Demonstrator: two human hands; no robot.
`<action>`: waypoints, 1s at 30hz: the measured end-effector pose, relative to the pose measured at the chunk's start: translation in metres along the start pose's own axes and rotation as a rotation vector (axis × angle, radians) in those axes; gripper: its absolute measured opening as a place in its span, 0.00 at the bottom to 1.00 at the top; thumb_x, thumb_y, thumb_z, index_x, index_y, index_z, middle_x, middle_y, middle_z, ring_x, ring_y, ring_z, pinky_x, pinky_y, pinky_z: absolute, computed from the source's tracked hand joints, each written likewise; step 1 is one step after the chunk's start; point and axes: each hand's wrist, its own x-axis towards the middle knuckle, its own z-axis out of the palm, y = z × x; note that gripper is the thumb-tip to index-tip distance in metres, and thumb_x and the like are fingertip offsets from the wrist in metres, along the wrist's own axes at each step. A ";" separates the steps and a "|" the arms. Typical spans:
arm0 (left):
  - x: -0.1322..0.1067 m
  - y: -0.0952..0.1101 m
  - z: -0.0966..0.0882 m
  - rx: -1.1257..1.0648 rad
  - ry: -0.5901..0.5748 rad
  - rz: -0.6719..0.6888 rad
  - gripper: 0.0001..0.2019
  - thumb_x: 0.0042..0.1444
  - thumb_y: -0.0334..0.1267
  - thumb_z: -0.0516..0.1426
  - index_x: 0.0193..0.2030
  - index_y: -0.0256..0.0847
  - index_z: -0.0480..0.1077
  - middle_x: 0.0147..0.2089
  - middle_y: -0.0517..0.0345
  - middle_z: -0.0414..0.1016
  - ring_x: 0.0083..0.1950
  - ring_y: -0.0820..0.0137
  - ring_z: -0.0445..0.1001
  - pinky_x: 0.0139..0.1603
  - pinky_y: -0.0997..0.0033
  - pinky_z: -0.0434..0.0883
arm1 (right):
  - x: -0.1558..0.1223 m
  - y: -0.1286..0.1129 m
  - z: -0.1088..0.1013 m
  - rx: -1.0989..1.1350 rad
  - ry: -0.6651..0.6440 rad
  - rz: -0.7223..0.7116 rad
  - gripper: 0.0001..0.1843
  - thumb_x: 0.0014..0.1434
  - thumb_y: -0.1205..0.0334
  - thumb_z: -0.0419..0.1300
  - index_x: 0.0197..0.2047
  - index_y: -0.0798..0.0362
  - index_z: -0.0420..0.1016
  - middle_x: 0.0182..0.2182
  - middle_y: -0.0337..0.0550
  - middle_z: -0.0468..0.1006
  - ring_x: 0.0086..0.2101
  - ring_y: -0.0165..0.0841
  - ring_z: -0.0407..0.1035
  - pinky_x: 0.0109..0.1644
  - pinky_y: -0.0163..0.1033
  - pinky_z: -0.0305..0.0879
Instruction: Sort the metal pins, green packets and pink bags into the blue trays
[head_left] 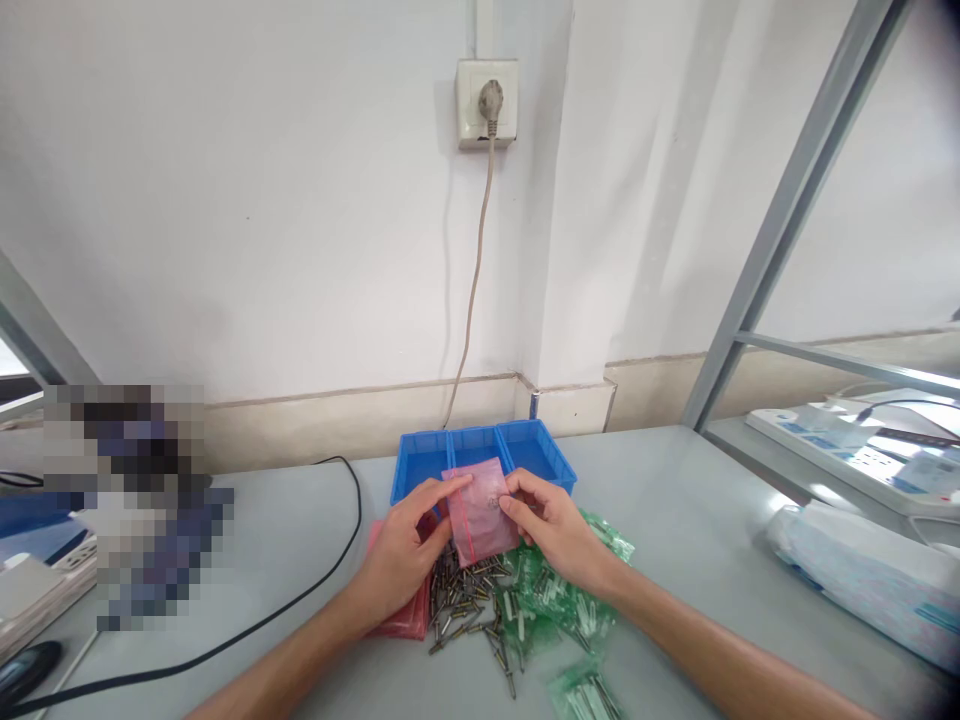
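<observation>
A small pink zip bag (486,518) is held up between both hands, tilted, with its red seal strip on the left side. My left hand (405,540) grips its left edge between thumb and fingers. On the bag's right edge, my right hand (551,525) has thumb and fingers pinched. Beneath the bag lies a loose pile of metal pieces that look like pop rivets (459,605). A stack of pink bags (409,618) is partly hidden under my left hand. Green plastic bags (544,590) with similar thin metal pieces lie below my right hand.
A blue divided tray (551,455) stands behind the hands near the wall. A black cable (300,595) curves across the table at left, near a computer mouse (30,672). At right are a soft plastic pack (862,580) and power strips (862,455).
</observation>
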 end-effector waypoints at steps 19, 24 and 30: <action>0.002 0.003 -0.001 -0.017 0.039 -0.066 0.25 0.76 0.53 0.53 0.30 0.40 0.70 0.34 0.60 0.67 0.36 0.68 0.66 0.41 0.69 0.67 | -0.003 -0.009 -0.002 -0.198 0.029 -0.149 0.14 0.75 0.57 0.56 0.52 0.43 0.85 0.48 0.43 0.84 0.48 0.43 0.74 0.55 0.47 0.67; -0.002 0.010 -0.005 -0.051 0.050 -0.014 0.26 0.77 0.52 0.51 0.34 0.39 0.78 0.68 0.48 0.71 0.53 0.63 0.74 0.61 0.61 0.71 | -0.001 -0.008 -0.002 -0.198 0.088 -0.130 0.10 0.70 0.57 0.63 0.51 0.46 0.82 0.44 0.41 0.81 0.37 0.37 0.70 0.45 0.42 0.67; -0.003 0.011 -0.008 -0.052 -0.043 0.027 0.21 0.79 0.47 0.48 0.55 0.48 0.84 0.70 0.52 0.75 0.62 0.57 0.75 0.69 0.53 0.69 | -0.001 -0.010 -0.004 -0.202 0.099 -0.148 0.17 0.74 0.47 0.61 0.39 0.49 0.81 0.36 0.40 0.74 0.38 0.37 0.67 0.44 0.41 0.64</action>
